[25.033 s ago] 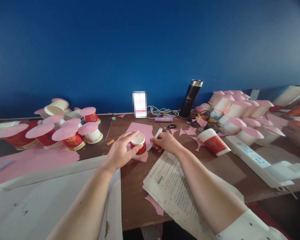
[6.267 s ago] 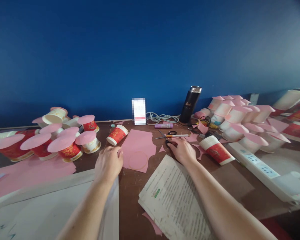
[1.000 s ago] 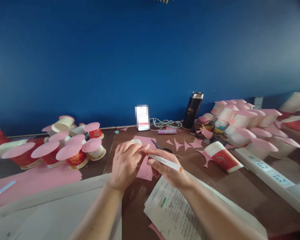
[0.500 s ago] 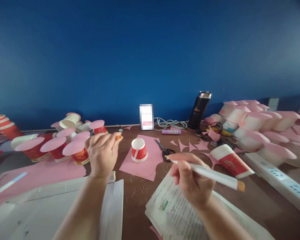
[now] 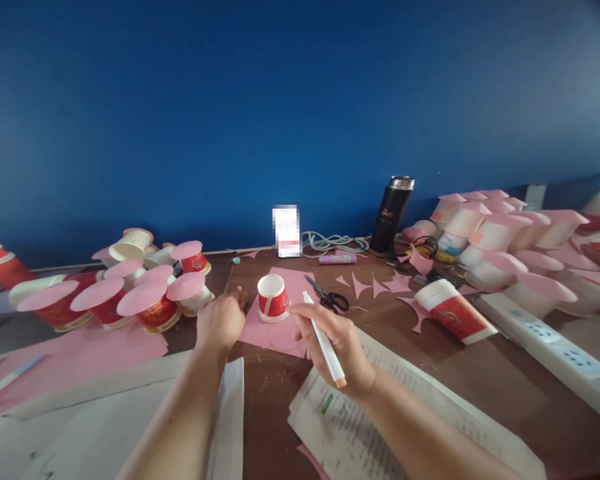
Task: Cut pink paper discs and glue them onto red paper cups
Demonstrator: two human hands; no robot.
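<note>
A white marker with an orange end [image 5: 329, 353] is gripped in my right hand [image 5: 340, 343], its tip pointing up and away just right of a paper cup. That red and white paper cup [image 5: 274, 299] stands on a pink paper sheet [image 5: 260, 335], touched by neither palm. My left hand [image 5: 221, 321] is closed at the sheet's left edge, low over the table. A small orange marker cap [image 5: 243, 299] shows at its fingertips. Black-handled scissors [image 5: 334, 301] lie behind my right hand.
Cups with pink paper discs [image 5: 97, 295] crowd the left; pink-topped cups [image 5: 515, 233] pile up right. Stacked cups [image 5: 455, 312] lie near a power strip [image 5: 555, 350]. A black thermos [image 5: 393, 213], purple glue stick [image 5: 337, 259] and lit phone [image 5: 287, 230] stand or lie at the back.
My left hand has come down and right, toward the sheet's left edge. My right hand has moved left, and the marker has swung to point up beside the cup.
</note>
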